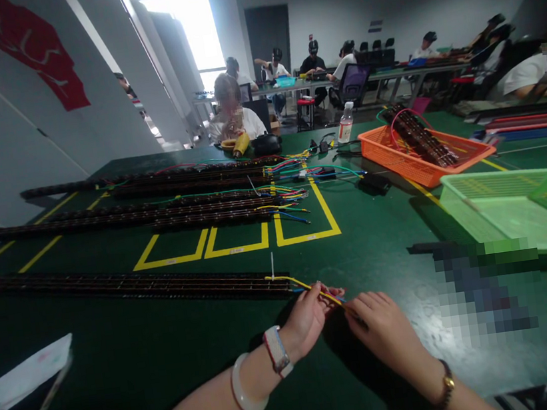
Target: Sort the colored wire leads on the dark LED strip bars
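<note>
Near the tabletop's (197,356) front edge, the left hand (313,317) is pinching the yellow wire (293,281), the right hand (383,325) gripping it further along; the dark bundle (148,287) is stretching toward the left edge, already wired, its white tie (272,265) standing untrimmed, the wire work seemingly unfinished

The bare left forearm (204,406) carries two pieces: a thick, smooth white bangle (236,387), plain and rounded, on the side toward the near edge of the worktop (172,353), and, closer to the left hand (311,314), a flat pale strap (275,349) with a woven look, reddish along one border and bluish along the other. The right wrist (431,376) wears a slim dark bracelet (446,399), seemingly beaded, with a small gold-coloured piece (449,383) facing the worktop's right edge.
</note>
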`<action>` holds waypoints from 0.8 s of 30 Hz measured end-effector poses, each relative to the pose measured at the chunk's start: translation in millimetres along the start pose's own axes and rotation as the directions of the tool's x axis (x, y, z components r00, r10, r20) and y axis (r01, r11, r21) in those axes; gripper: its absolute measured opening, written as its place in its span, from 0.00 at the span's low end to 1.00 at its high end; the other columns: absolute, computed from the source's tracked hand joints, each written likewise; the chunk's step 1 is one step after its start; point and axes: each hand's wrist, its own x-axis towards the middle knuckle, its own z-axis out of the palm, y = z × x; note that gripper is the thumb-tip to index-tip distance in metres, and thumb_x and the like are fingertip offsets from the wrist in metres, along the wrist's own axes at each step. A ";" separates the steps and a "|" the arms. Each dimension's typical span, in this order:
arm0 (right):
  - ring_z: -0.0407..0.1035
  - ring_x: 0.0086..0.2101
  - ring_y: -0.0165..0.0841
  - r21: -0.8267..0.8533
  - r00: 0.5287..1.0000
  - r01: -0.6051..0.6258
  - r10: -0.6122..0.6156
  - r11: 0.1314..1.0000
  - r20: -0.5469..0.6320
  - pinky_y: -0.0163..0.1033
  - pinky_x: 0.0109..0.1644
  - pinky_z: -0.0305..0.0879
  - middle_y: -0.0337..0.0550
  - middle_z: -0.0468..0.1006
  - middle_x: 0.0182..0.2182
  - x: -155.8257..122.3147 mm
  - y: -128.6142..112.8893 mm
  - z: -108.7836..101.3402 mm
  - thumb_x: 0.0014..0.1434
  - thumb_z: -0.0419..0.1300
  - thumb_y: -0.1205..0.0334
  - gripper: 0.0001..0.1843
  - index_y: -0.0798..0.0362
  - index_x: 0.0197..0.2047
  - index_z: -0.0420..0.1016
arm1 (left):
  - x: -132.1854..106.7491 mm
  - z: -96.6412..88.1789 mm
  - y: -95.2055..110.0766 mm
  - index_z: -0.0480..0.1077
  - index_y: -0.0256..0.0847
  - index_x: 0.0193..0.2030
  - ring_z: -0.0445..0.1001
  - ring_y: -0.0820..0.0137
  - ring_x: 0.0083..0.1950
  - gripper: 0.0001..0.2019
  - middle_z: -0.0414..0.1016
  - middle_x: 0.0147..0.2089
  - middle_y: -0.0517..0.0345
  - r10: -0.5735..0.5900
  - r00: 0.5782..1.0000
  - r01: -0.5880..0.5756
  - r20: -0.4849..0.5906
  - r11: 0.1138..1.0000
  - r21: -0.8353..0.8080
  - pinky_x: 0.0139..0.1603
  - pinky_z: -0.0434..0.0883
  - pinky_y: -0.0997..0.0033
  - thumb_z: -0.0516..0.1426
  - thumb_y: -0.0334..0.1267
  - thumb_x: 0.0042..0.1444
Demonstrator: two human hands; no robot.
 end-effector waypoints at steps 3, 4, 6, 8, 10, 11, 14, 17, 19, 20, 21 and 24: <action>0.67 0.31 0.33 0.082 1.000 -0.013 0.012 0.997 0.010 0.38 0.36 0.59 0.42 0.74 0.28 4.5 8.6 -9.9 0.63 0.50 0.64 0.10 0.52 0.37 0.73 | -0.6 2.7 -0.1 0.68 0.36 0.32 0.74 0.64 0.45 0.09 0.76 0.35 0.49 0.021 1.000 -0.021 -0.005 1.000 0.019 0.57 0.62 0.59 0.58 0.41 0.54; 0.68 0.31 0.32 0.100 1.000 -0.007 0.006 0.995 0.005 0.38 0.37 0.61 0.42 0.75 0.29 6.7 12.0 -13.2 0.63 0.51 0.63 0.10 0.51 0.39 0.73 | -0.8 3.3 -0.2 0.69 0.36 0.33 0.73 0.65 0.45 0.10 0.76 0.35 0.50 0.028 1.000 -0.028 -0.003 0.999 0.022 0.57 0.62 0.59 0.59 0.42 0.54; 0.69 0.31 0.32 0.114 1.000 0.011 -0.010 0.993 -0.015 0.38 0.37 0.63 0.42 0.76 0.30 12.2 19.4 -18.3 0.63 0.51 0.62 0.10 0.51 0.40 0.73 | -1.3 3.8 -0.2 0.69 0.37 0.35 0.73 0.66 0.45 0.11 0.76 0.36 0.51 0.029 1.000 -0.029 0.001 0.999 0.020 0.56 0.63 0.61 0.59 0.43 0.53; 0.70 0.32 0.33 0.108 0.999 0.030 -0.026 0.994 -0.034 0.38 0.38 0.64 0.43 0.76 0.31 19.4 27.0 -21.0 0.63 0.51 0.61 0.10 0.51 0.41 0.73 | -2.0 3.6 0.1 0.69 0.37 0.35 0.73 0.66 0.45 0.11 0.75 0.37 0.51 0.016 1.000 -0.016 0.004 1.000 0.018 0.56 0.63 0.61 0.59 0.44 0.53; 0.70 0.34 0.33 0.102 0.999 0.032 -0.027 0.994 -0.043 0.39 0.39 0.66 0.44 0.76 0.33 28.3 34.8 -20.7 0.64 0.51 0.61 0.10 0.52 0.43 0.72 | -2.6 2.9 0.8 0.68 0.37 0.34 0.73 0.65 0.45 0.11 0.75 0.37 0.51 0.005 1.000 -0.005 -0.008 1.000 0.019 0.56 0.63 0.59 0.58 0.45 0.54; 0.70 0.34 0.34 0.101 0.999 0.025 -0.021 0.995 -0.042 0.39 0.40 0.66 0.44 0.76 0.33 33.3 38.8 -19.4 0.64 0.51 0.61 0.10 0.52 0.43 0.72 | -2.9 2.5 1.2 0.68 0.37 0.34 0.73 0.65 0.46 0.11 0.75 0.37 0.50 0.002 1.000 -0.002 -0.019 1.000 0.022 0.56 0.63 0.58 0.57 0.45 0.55; 0.70 0.35 0.34 0.084 1.000 -0.006 0.007 0.996 -0.010 0.39 0.40 0.66 0.44 0.76 0.33 49.5 51.2 -10.8 0.63 0.52 0.63 0.08 0.53 0.40 0.72 | -3.3 1.7 2.7 0.67 0.36 0.34 0.73 0.63 0.48 0.12 0.75 0.38 0.47 -0.011 0.999 0.012 -0.042 1.000 0.029 0.57 0.62 0.56 0.54 0.45 0.58; 0.69 0.34 0.34 0.081 0.999 -0.028 0.026 0.996 0.028 0.38 0.39 0.66 0.43 0.75 0.32 65.9 63.5 4.3 0.62 0.54 0.64 0.06 0.54 0.36 0.72 | -3.4 1.5 3.8 0.67 0.35 0.34 0.72 0.61 0.50 0.14 0.75 0.39 0.45 -0.032 0.999 0.033 -0.035 0.999 0.033 0.58 0.61 0.56 0.51 0.45 0.60; 0.69 0.34 0.34 0.074 0.999 -0.029 0.027 0.997 0.033 0.37 0.39 0.65 0.43 0.75 0.32 75.9 70.3 15.7 0.61 0.55 0.65 0.06 0.54 0.35 0.72 | -3.2 1.3 3.9 0.67 0.35 0.34 0.72 0.60 0.50 0.14 0.75 0.40 0.44 -0.033 0.999 0.034 -0.029 0.999 0.034 0.58 0.61 0.56 0.50 0.45 0.60; 0.69 0.34 0.34 0.065 0.999 -0.022 0.020 0.998 0.042 0.36 0.39 0.65 0.43 0.75 0.32 80.4 73.0 20.9 0.61 0.55 0.65 0.05 0.54 0.35 0.72 | -3.0 1.1 3.8 0.67 0.34 0.34 0.72 0.60 0.50 0.15 0.75 0.40 0.44 -0.031 0.999 0.032 -0.030 0.999 0.034 0.58 0.61 0.57 0.50 0.45 0.60; 0.69 0.34 0.33 0.054 0.999 -0.016 0.013 0.998 0.048 0.36 0.39 0.64 0.43 0.75 0.31 84.5 75.2 25.6 0.61 0.55 0.65 0.05 0.55 0.35 0.72 | -2.7 0.7 3.7 0.67 0.34 0.34 0.73 0.60 0.50 0.15 0.75 0.40 0.44 -0.029 0.999 0.030 -0.034 0.999 0.034 0.58 0.61 0.57 0.50 0.45 0.60; 0.68 0.34 0.33 0.057 0.998 0.001 -0.004 0.998 0.057 0.36 0.40 0.62 0.43 0.76 0.31 92.7 79.2 35.2 0.60 0.56 0.66 0.05 0.55 0.35 0.73 | -2.0 -0.5 3.7 0.67 0.35 0.34 0.73 0.60 0.49 0.15 0.75 0.40 0.43 -0.032 0.999 0.034 -0.040 0.998 0.044 0.58 0.61 0.56 0.49 0.46 0.60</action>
